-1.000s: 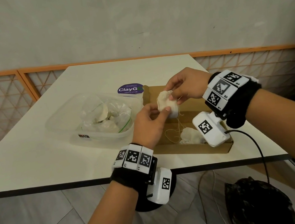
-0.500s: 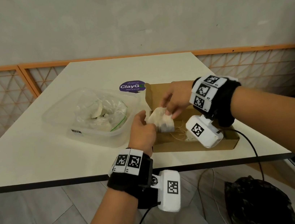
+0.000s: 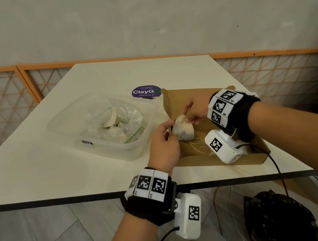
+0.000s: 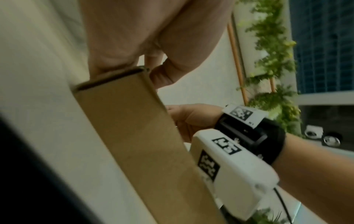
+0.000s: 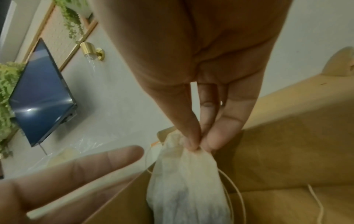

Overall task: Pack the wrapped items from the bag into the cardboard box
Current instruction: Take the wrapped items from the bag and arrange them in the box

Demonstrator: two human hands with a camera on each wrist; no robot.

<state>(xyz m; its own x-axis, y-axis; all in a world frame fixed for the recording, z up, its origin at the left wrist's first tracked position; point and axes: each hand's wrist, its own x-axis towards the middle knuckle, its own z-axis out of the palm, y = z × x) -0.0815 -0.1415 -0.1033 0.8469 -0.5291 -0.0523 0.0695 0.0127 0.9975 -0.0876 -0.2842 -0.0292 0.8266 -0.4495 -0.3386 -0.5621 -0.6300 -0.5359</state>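
Note:
A cream paper-wrapped item [image 3: 183,130] hangs low inside the open cardboard box [image 3: 241,157], against its left wall. My right hand [image 3: 187,117] pinches the bundle's gathered top between thumb and fingertips; the right wrist view shows that pinch [image 5: 199,147] on the wrapped item [image 5: 187,181]. My left hand [image 3: 170,127] sits at the box's left wall beside the bundle, with a straight finger [image 5: 86,165] stretched out and gripping nothing. A clear zip bag [image 3: 113,122] with more wrapped items lies in a plastic tub [image 3: 105,148] left of the box.
Loose twine [image 3: 198,145] lies on the box floor. A purple ClayGo sticker [image 3: 146,91] is on the table behind the box. The table's front edge [image 3: 63,199] is close to my wrists. A black bag [image 3: 278,220] sits on the floor below right.
Both hands have come down from above the box, and the wrapped item is now low inside it. The left hand's fingers have come off the bundle.

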